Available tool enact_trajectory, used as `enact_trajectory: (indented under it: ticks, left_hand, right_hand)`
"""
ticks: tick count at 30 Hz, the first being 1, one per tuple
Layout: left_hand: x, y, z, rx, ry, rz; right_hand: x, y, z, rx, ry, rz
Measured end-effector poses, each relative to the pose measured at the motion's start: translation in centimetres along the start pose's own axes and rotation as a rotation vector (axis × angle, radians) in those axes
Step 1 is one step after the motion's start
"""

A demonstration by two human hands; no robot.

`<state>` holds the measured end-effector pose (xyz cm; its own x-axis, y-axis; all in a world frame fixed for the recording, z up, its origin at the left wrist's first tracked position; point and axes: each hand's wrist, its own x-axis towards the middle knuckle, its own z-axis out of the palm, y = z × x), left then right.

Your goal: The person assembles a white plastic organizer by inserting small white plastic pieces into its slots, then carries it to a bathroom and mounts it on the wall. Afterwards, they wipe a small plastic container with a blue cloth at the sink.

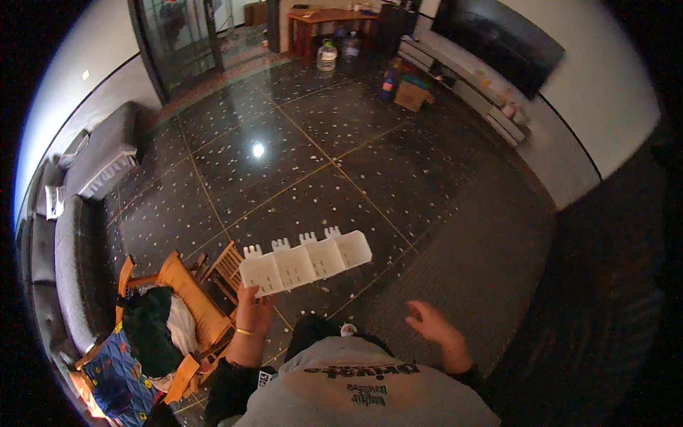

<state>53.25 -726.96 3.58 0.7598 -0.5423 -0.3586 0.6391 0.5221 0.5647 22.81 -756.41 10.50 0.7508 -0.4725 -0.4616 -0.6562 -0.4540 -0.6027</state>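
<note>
While my left hand [252, 306] pinches the near corner of the white plastic tray [304, 261], the rest of the tray sticks out toward two o'clock with nothing under it. It is a long tray with four little boxes in a row and small knobs along its far edge. I hold it up in the air, over the dark shiny floor [320, 135].

My right hand [435, 326] is open and holds nothing. It hangs at about four o'clock from the tray, well apart from it.

I think the tray could tip or slip, because I hold it by one end only and the long part pulls down. If it fell, it would hit the hard floor and might crack.

At eight o'clock from my left hand is a wooden chair [191, 299] with dark and white clothes piled on it. Past that, at nine o'clock, a long grey sofa [75, 235] runs along the wall. Far off at twelve o'clock stands a brown table [327, 20].
</note>
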Motion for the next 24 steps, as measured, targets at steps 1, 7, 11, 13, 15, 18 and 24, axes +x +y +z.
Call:
enact_trajectory:
  ticks: [1, 7, 11, 13, 15, 18, 24]
  left_hand:
    - [1.9, 0.7, -0.2, -0.006, 0.115, -0.005]
    - [14.2, 4.8, -2.8, -0.286, 0.427, 0.079]
    - [25.2, 7.7, -1.6, -0.181, 0.409, 0.183]
    - [31.3, 9.6, 0.0, -0.103, 0.490, 0.219]
    - [37.7, 11.9, 2.3, -0.036, 0.519, 0.248]
    - [47.6, 15.6, 6.1, -0.031, 0.403, 0.254]
    - [66.4, 22.1, 12.3, -0.333, 0.326, 0.048]
  right_hand:
    - [4.2, -2.0, -2.1, -0.056, -0.007, -0.115]
    - [26.3, -11.6, -8.7, -0.111, -0.082, -0.364]
    - [37.5, -15.1, -11.0, -0.076, -0.206, -0.147]
    - [42.1, -16.3, -12.8, -0.037, -0.148, -0.191]
    - [46.1, -17.1, -15.1, 0.018, -0.119, -0.127]
    - [51.5, -17.7, -18.4, 0.020, -0.042, -0.066]
    - [67.3, -19.6, -22.8, 0.041, -0.104, 0.082]
